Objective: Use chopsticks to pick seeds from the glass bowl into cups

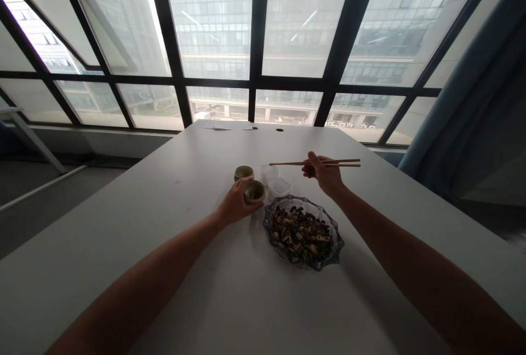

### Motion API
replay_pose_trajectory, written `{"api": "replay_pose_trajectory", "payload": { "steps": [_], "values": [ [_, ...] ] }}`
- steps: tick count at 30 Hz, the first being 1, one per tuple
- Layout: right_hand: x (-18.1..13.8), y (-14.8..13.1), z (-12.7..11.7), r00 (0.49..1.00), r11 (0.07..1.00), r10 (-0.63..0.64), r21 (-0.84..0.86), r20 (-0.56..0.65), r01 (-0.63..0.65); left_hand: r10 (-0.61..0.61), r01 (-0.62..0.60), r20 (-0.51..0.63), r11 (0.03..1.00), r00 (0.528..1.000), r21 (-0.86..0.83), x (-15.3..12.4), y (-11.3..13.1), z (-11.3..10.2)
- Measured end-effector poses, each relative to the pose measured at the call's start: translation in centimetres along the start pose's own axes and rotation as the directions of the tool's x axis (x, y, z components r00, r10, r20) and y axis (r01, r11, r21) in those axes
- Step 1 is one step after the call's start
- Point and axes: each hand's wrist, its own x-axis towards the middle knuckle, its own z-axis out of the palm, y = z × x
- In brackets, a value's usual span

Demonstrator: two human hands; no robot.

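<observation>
My left hand (pixel 235 202) is wrapped round a small olive-brown cup (pixel 254 193), whose inside faces me. Just behind it stands a second cup (pixel 244 172) of the same kind. My right hand (pixel 321 171) grips a pair of wooden chopsticks (pixel 339 163), held level with the tips pointing left. Those tips are over a small translucent white cup (pixel 268 173); whether they hold anything is too small to tell. A second translucent cup (pixel 280 187) sits in front of it. Nearest me, a scalloped glass bowl (pixel 337 241) holds a mix of dark and pale seeds (pixel 302 234).
All of this stands on a long white table (pixel 184 284). Papers (pixel 224 125) lie at its far end, beside small round holes. Large black-framed windows (pixel 255 75) rise behind, and a blue curtain (pixel 446 97) hangs at the right.
</observation>
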Motion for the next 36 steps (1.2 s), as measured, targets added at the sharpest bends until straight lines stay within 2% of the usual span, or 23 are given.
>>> {"api": "replay_pose_trajectory", "payload": {
  "steps": [5, 10, 16, 21, 26, 30, 36],
  "values": [
    [-0.1, 1.1, -0.2, 0.996, 0.997, 0.069, -0.031, 0.063, -0.067, -0.014, 0.015, 0.027, 1.0, 1.0, -0.004, 0.0, -0.2, 0.1],
    [-1.2, -0.5, -1.7, 1.0, 1.0, 0.022, 0.003, -0.01, -0.022, -0.026, 0.025, 0.019, 0.998, 0.999, 0.064, -0.1, 0.1, 0.1],
    [-5.5, -2.5, -4.9, 0.999, 1.0, -0.018, 0.0, -0.041, 0.018, -0.028, 0.035, -0.14, 0.998, 0.99, 0.053, 0.5, -0.8, -0.3],
    [-9.6, -3.4, -6.9, 1.0, 0.998, 0.006, -0.065, -0.03, -0.008, 0.01, 0.0, -0.168, 0.998, 0.986, 0.061, 1.2, -2.9, -0.6],
    [-11.6, -3.6, -7.3, 1.0, 0.994, -0.001, -0.109, 0.013, 0.003, 0.003, 0.017, -0.157, 0.992, 0.988, 0.127, 1.4, -3.5, -1.2],
    [-12.3, -3.5, -7.1, 0.999, 0.994, -0.023, -0.108, 0.04, 0.027, 0.007, 0.016, -0.093, 0.97, 0.996, 0.241, 1.4, -2.7, -1.6],
    [-12.7, -3.9, -7.3, 0.997, 0.991, -0.048, -0.121, 0.066, 0.056, -0.04, 0.036, -0.002, 0.879, 0.999, 0.475, 1.1, -1.2, -2.0]
  ]
}}
